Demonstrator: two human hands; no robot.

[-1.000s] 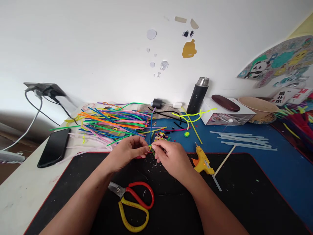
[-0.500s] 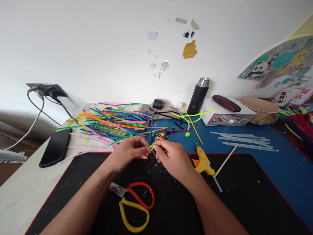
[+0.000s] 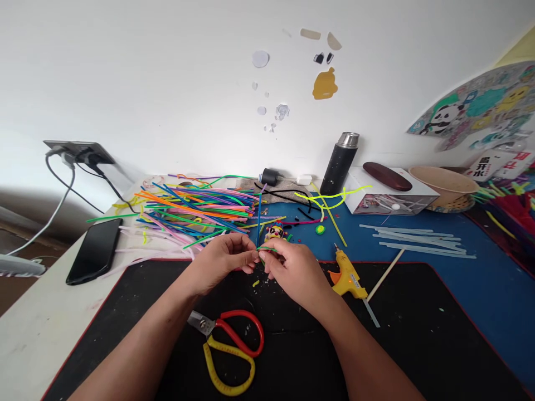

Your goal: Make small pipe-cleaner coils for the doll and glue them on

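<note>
My left hand (image 3: 223, 260) and my right hand (image 3: 292, 270) meet over the far edge of the black mat (image 3: 418, 334), fingertips pinched together on a thin green pipe cleaner (image 3: 266, 249). A small yellow scrap (image 3: 256, 283) lies on the mat just below the fingertips. Behind my hands stands a small colourful figure (image 3: 276, 230). Red and yellow scissors (image 3: 232, 345) lie on the mat near my left forearm. A yellow glue gun (image 3: 346, 275) rests to the right of my right hand.
A pile of coloured pipe cleaners (image 3: 196, 211) covers the table at back left, with a black phone (image 3: 94, 250) beside it. A dark flask (image 3: 340, 164), a white box (image 3: 388, 195), a bowl (image 3: 443, 184) and clear glue sticks (image 3: 418, 239) sit at back right.
A small yellow piece that was between my fingertips now lies on the mat below them. My hands have stayed in almost the same place, still pinching the green pipe cleaner.
</note>
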